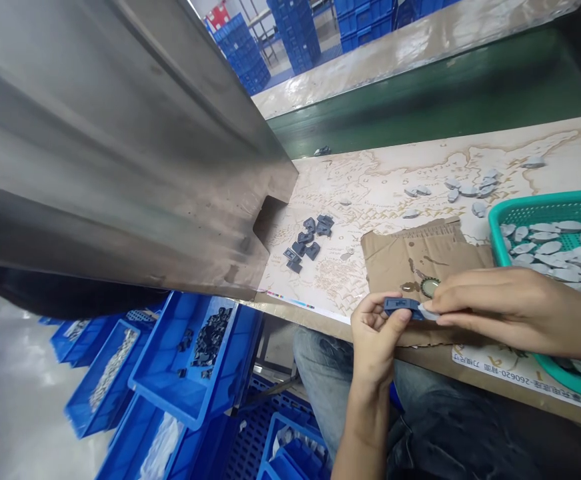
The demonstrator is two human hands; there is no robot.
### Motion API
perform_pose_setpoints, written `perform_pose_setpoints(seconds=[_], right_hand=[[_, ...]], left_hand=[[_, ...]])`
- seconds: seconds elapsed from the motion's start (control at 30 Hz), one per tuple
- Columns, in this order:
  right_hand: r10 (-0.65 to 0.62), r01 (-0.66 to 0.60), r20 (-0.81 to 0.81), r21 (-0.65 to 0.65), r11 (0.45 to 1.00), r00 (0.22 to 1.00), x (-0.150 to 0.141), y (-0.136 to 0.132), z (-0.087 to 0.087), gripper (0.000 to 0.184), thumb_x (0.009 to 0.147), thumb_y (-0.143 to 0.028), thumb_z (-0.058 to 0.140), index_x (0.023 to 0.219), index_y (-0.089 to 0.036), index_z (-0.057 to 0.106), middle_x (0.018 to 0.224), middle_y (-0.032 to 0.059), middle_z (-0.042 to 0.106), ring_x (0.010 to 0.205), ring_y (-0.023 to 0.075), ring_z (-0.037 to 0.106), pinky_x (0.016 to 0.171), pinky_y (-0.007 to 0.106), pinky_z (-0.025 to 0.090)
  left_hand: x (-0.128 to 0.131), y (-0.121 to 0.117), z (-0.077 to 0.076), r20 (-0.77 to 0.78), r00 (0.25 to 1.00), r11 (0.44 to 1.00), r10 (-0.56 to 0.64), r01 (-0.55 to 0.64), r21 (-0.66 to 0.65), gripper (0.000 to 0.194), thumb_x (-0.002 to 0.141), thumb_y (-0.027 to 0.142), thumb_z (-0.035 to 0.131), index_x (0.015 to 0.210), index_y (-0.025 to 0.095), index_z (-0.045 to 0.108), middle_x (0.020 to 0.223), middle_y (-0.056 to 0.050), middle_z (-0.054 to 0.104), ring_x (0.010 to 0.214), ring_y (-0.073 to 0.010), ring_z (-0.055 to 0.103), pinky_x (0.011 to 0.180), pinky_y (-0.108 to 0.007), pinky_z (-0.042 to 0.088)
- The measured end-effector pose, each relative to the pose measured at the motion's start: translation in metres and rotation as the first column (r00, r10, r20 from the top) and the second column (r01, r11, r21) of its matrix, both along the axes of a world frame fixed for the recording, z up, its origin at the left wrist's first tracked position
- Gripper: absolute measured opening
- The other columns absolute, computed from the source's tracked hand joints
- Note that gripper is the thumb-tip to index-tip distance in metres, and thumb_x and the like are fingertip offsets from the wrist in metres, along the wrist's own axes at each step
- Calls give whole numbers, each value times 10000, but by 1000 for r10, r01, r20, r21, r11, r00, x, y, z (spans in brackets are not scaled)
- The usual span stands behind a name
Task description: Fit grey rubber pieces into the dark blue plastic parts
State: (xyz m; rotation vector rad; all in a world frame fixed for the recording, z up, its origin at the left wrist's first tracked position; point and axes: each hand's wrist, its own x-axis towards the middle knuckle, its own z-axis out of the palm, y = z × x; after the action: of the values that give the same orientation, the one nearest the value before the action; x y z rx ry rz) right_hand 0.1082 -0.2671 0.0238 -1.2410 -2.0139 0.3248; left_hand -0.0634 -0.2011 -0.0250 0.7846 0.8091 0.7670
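Between the thumb and fingers of my left hand (377, 333) is a dark blue plastic part (397, 305) with a recess in its face. My right hand (505, 307) pinches a small light grey piece (427, 311), its tip against the right end of the blue part. Just behind the hands, a bottle cap (429, 287) lies on a torn piece of cardboard (390, 257) with dark wet spots. Several more dark blue parts (305, 239) lie loose to the left. A teal basket (495, 223) full of grey pieces stands at the right, partly behind my right forearm.
Loose grey pieces (469, 191) are scattered on the map-printed table (395, 167). A large metal panel (135, 153) rises at the left. Behind the table runs a green conveyor belt (420, 93). Blue bins (170, 390) with parts stand below left; stacked blue crates (295, 33) are farther back.
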Motion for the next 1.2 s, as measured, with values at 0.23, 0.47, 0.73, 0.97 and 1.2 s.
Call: perform_pose_setpoints(seconds=[0.23,0.47,0.73,0.97,1.2], right_hand=[[72,-65,-120,56,996,990,-2,8,3,74,951,-213,543,939,-190,613,815,-20,670,707,33,636,632,87,481],[-104,113,-71,132,985,992,-7,6,-7,117,961,-303,530,1025,-254,614,875,-8,687,758,91,655,679,171,513],[-209,241,229,-124,963,951,20,15,5,328,952,-488,431,931,-266,671,777,31,683,605,167,635,487,275,471],[-749,814,345,-379,439,565,77,86,57,55,781,-238,717,787,-185,703,735,24,678,713,166,609,687,308,428],[-932,866,246,-485,120,267,155,149,49,199,951,-214,538,1069,-72,611,922,64,649,726,85,602,653,219,513]], left_hand=[[5,-4,6,89,996,994,-31,40,-104,592,384,530,926,755,147,670,645,9,658,568,-71,600,583,-165,512],[8,1,5,81,992,995,-100,100,6,611,484,608,864,837,153,660,755,-15,683,588,-91,625,570,-196,531],[-7,104,-2,-410,890,558,198,242,794,331,818,329,676,1110,178,646,1146,-129,689,1092,-242,636,909,-375,537],[-25,151,-30,-524,523,264,672,492,829,210,846,182,607,1046,156,665,1105,-142,703,1138,-311,598,1020,-521,407],[-29,157,-38,-503,653,162,567,510,845,214,896,184,565,1080,225,666,1092,-74,731,1159,-261,615,1051,-492,369]])
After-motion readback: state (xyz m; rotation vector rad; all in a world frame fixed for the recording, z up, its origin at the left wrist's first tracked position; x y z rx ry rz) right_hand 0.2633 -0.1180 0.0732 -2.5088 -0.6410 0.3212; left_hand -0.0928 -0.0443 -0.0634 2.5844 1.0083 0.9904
